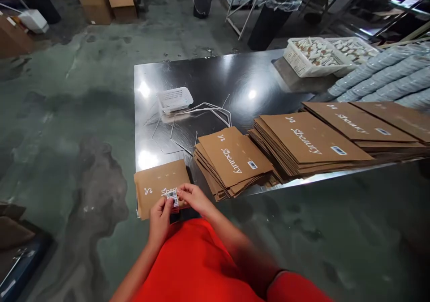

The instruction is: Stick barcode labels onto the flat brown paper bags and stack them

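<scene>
Lower left of centre: left hand (160, 216) pinching labels (172, 195), long axis up-down; right hand (195, 198) at upper-right corner, grip unclear; carton (148, 181) behind, extending left.

Wearer's body, seen from above. The torso is clothed in a bright red top (198, 264), plain across its visible front, with a rounded upper outline and soft, shaded folds. The right sleeve (297, 288), of matching red, ends in a narrow dark edge (276, 277); whether this is trim or shadow cannot be told. Left forearm (138, 266) and right forearm (231, 241) are bare and taper to an ungloved left hand (159, 217) and right hand (198, 200), with slender fingers.
</scene>
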The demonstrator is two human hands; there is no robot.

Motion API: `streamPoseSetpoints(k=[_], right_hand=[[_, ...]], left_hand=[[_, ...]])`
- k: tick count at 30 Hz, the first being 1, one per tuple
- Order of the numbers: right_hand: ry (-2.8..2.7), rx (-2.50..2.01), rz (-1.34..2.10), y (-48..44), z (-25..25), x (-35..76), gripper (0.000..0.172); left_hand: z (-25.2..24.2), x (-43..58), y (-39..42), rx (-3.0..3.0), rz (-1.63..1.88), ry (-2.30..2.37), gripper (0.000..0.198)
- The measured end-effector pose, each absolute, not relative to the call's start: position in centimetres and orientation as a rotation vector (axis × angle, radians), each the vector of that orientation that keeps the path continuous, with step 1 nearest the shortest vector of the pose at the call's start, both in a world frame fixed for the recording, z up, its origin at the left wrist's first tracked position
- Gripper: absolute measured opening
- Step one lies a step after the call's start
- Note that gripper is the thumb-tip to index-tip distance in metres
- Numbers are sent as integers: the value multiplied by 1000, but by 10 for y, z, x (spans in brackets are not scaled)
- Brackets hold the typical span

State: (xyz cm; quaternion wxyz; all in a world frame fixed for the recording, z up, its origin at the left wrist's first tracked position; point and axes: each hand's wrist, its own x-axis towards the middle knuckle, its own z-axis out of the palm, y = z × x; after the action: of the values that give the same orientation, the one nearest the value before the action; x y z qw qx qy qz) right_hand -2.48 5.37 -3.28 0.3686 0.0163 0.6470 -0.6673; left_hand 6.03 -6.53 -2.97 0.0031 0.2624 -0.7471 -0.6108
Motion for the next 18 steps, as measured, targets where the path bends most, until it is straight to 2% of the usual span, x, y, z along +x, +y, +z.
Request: streamPoseSetpoints(k=[4, 10, 14, 18], right_hand=[[1666, -8, -1802, 49, -36, -13, 33], [2024, 20, -1813, 53, -60, -35, 20], [2449, 6, -1514, 49, -88, -68, 11], [2509, 4, -1389, 40, -107, -83, 10]], left_hand=[[-29, 59, -65, 821, -1978, -2355, 46], [-36, 61, -68, 947, -1951, -2364, 53], [-65, 57, -74, 857, -1997, -2411, 49], [-97, 50, -80, 801, -1951, -2438, 48]])
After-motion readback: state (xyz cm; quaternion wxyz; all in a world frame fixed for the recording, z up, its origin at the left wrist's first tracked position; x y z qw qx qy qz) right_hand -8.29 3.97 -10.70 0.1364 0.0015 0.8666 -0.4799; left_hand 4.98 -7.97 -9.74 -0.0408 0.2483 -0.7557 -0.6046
